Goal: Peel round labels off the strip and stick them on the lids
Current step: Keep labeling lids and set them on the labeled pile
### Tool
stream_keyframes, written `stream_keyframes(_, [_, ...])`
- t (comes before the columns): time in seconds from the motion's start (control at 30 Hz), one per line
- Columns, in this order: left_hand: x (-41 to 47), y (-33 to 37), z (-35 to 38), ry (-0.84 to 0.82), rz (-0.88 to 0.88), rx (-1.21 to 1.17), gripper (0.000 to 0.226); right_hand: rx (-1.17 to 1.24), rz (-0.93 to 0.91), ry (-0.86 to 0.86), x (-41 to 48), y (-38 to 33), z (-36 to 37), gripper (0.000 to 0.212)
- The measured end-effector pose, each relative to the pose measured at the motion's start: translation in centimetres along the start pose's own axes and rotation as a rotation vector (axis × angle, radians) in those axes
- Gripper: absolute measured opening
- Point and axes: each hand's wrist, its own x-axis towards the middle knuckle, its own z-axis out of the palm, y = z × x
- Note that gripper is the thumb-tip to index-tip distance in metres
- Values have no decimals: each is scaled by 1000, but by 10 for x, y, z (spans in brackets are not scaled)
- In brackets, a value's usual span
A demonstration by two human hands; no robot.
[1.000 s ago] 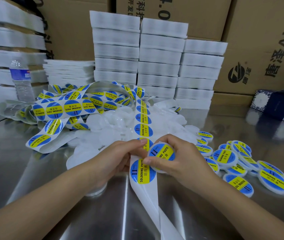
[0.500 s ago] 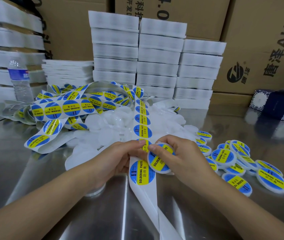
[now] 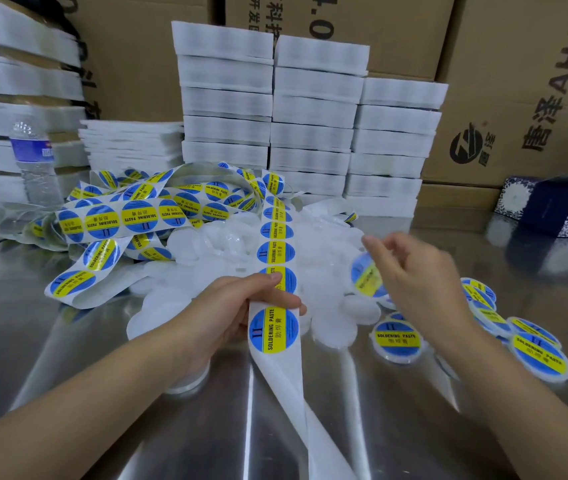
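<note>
strip labels point(image 3: 273, 330): "SOLDERING PASTE", "II", Chinese characters, black on yellow band across blue circle
labelled lid point(image 3: 396, 339), table right side: same "SOLDERING PASTE" print
right carton point(image 3: 517, 98): "AH4.0", large Chinese characters, round black logo
centre carton point(image 3: 310, 15): "4.0" partly visible, Chinese characters
bottle label point(image 3: 31, 152): blue, unreadable

The right hand point(image 3: 414, 275) is smeared by motion, so its grip on the labelled lid point(image 3: 367, 275) beside its fingers cannot be told. The left hand point(image 3: 241, 306) covers part of the label strip point(image 3: 275, 252) and hides most of a clear lid point(image 3: 185, 384) beneath its wrist. The strip's bare tail runs off the bottom edge. The cardboard boxes' point(image 3: 517, 98) print is cut off at the top.
</note>
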Motion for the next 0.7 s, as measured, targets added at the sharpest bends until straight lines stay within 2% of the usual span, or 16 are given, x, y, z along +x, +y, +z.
stream_keyframes(0.1, [5,-1,-2,-14,-29,0,53,-172,109,54,13,17,-13,29])
stream_keyframes(0.2, [7,-2,-4,-24,-37,0,54,-267,207,23,20,30,-20,28])
stream_keyframes(0.4, [5,-1,-3,-35,-29,-4,52,-390,240,-27,24,48,-21,46])
stream_keyframes(0.7, [4,2,-1,-16,-33,-4,46,-661,413,-51,30,74,-33,33])
